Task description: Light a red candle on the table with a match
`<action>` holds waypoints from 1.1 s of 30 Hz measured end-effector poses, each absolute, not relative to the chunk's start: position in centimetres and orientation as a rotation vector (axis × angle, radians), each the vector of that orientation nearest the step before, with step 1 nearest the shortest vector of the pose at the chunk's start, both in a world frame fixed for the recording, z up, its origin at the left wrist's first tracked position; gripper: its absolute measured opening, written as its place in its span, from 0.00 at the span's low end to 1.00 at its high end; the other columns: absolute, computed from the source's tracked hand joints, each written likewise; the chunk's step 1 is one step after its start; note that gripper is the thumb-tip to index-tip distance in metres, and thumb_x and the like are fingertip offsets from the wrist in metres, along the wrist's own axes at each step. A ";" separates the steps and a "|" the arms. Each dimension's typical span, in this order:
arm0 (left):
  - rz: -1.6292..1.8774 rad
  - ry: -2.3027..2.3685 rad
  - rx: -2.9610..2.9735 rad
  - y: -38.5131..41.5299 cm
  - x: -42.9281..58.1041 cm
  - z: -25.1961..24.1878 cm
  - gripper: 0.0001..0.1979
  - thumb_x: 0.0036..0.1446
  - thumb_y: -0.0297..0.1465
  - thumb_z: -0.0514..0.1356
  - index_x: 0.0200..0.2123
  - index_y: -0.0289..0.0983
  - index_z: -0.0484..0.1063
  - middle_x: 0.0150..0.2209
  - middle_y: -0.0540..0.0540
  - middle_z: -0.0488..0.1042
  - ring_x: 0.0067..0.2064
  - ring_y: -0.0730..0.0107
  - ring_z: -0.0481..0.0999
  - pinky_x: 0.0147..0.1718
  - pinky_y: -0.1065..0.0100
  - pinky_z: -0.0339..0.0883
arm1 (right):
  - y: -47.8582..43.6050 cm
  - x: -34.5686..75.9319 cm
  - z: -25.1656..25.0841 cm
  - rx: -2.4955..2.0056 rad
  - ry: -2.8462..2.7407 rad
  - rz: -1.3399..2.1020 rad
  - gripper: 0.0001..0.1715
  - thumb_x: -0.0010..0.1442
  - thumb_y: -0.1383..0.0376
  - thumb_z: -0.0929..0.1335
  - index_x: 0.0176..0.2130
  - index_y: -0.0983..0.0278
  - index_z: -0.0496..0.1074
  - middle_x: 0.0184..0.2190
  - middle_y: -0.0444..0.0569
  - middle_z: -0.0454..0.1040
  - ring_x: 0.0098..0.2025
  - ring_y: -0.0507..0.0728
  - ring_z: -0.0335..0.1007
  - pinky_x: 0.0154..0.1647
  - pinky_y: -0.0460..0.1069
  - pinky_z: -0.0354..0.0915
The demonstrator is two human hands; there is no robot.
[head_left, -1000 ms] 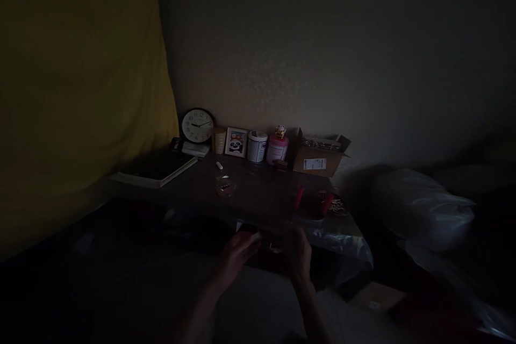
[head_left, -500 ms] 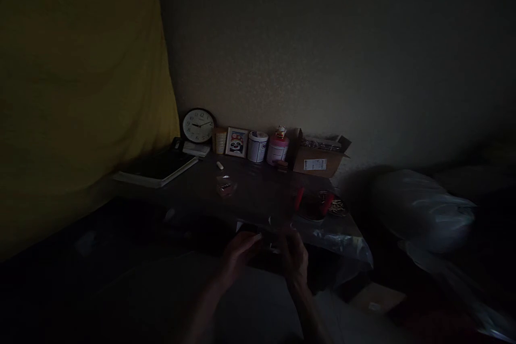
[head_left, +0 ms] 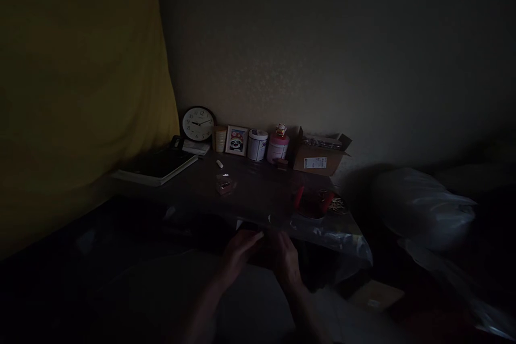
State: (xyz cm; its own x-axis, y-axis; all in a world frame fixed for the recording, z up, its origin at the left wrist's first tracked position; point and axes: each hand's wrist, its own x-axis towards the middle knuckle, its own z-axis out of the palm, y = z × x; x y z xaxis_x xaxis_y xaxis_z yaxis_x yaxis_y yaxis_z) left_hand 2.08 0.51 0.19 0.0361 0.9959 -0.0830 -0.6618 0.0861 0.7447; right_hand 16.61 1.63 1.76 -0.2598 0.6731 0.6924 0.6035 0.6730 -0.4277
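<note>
The room is very dark. My left hand (head_left: pixel 241 254) and my right hand (head_left: pixel 287 259) are close together just below the front edge of a low dark table (head_left: pixel 258 193). Their fingers curl toward each other around something small that I cannot make out in the dark. A small clear packet (head_left: pixel 224 185) lies on the table ahead of my hands.
A clock (head_left: pixel 197 123), a framed picture (head_left: pixel 236 141), a white tin (head_left: pixel 257 145), a pink jar (head_left: pixel 278 148) and an open cardboard box (head_left: pixel 320 157) line the wall. A black book (head_left: pixel 157 165) lies left. Red-handled items (head_left: pixel 314 203) sit right. A yellow curtain (head_left: pixel 80 91) hangs left; a plastic bag (head_left: pixel 423 209) lies right.
My right hand has moved left, closer to my left hand. The view has shifted only slightly.
</note>
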 end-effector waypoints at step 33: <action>1.364 0.720 0.581 0.2 0.4 -0.7 0.09 0.48 0.33 0.64 0.34 0.37 0.76 0.43 0.43 0.77 0.43 0.66 0.74 0.44 0.66 0.64 | 4.5 21.9 1.9 -1.162 -1.234 0.355 0.15 0.53 0.57 0.66 0.35 0.65 0.74 0.34 0.50 0.75 0.36 0.58 0.69 0.37 0.50 0.63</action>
State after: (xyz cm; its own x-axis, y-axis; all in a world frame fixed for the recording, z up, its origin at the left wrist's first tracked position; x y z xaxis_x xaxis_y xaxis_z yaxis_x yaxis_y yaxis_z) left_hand 0.37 0.19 -0.74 0.0567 0.9910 -0.1213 -0.6588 0.1284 0.7413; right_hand 21.92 4.52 1.93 0.3618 0.7573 0.5437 0.3525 0.4288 -0.8318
